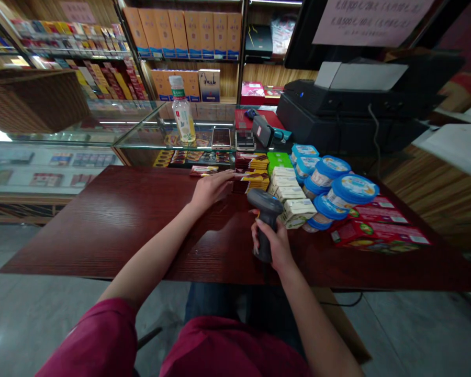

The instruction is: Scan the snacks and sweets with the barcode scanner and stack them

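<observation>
My right hand (275, 242) is wrapped round the grip of a dark grey barcode scanner (265, 201), held upright over the tabletop. My left hand (212, 190) reaches out flat with its fingers extended, the tips at the left edge of a stack of yellow-and-brown snack packets (255, 181). Whether they press on the packets I cannot tell. Just behind the fingers lies a single flat red packet (204, 170). Right of the scanner stands a row of small cream-coloured boxes (292, 191), with a green box (279, 159) at its far end.
Blue-lidded tubs (353, 189) are stacked to the right, beside red boxes (380, 235) on the dark wooden table (141, 220). Behind it, a glass counter (141, 136) bears a drink bottle (183, 118) and two phones (221, 138). Black checkout equipment (337, 123) occupies the back right.
</observation>
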`<action>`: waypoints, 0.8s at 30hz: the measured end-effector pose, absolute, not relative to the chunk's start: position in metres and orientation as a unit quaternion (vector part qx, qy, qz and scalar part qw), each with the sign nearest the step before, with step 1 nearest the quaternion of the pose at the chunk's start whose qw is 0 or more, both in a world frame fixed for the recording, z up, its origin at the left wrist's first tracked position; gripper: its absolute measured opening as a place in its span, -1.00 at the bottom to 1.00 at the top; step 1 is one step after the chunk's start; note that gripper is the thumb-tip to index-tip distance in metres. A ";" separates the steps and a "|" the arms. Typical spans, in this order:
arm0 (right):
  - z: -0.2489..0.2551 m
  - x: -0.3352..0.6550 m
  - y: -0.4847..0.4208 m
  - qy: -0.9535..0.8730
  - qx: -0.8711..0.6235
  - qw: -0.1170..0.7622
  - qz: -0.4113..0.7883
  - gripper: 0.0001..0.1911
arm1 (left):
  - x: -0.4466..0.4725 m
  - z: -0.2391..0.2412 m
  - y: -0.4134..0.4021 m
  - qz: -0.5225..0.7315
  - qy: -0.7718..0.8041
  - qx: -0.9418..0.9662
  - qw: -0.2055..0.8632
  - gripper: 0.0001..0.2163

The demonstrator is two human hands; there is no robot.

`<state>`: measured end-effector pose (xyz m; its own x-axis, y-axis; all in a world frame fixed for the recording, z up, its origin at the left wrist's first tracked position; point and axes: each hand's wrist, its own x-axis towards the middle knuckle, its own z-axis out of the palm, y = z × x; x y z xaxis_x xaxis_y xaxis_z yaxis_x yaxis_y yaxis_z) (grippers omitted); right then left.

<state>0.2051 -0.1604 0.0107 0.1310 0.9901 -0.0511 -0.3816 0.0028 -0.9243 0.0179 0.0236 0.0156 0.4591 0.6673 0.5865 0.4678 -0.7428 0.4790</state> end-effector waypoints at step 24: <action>0.020 0.196 -0.172 -0.403 -0.472 0.566 0.542 -0.58 | -0.017 0.010 0.018 0.395 0.416 0.676 0.462 -0.58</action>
